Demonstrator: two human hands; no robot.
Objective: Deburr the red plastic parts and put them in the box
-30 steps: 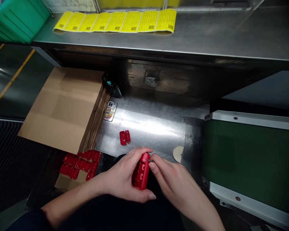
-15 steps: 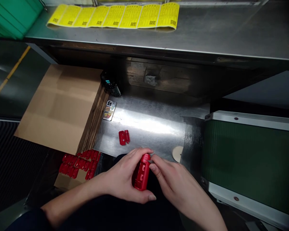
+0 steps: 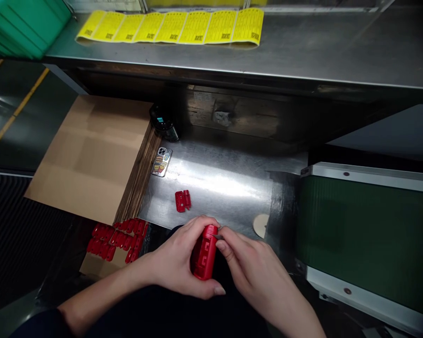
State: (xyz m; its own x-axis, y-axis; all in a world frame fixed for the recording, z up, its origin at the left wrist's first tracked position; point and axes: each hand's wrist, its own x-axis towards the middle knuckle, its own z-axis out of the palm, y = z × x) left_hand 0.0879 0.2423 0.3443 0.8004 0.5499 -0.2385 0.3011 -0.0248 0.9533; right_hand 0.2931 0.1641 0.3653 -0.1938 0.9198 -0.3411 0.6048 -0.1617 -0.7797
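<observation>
My left hand [image 3: 183,256] is wrapped round a red plastic housing [image 3: 206,256], which has a ribbed round end and square cut-outs along its side. Thumb and fingers clasp it lengthwise, above my lap. My right hand [image 3: 248,258] pinches a small grey blade [image 3: 219,236], most of it hidden by the fingers. Its tip touches the housing just below the ribbed end. Beyond my hands, a pair of red plastic parts [image 3: 182,201] lies on the metal table.
A stack of cardboard sheets [image 3: 92,155] stands left, beside a phone [image 3: 161,162] and a black container [image 3: 164,124]. Several red pieces [image 3: 118,239] lie below it. A green conveyor belt [image 3: 369,234] is at right. Yellow labels [image 3: 172,28] and a green bin [image 3: 25,28] occupy the upper shelf.
The housing and my hands have shifted slightly left, and the housing is turned a little. Its hold and the blade's contact look the same. The whole view has moved slightly.
</observation>
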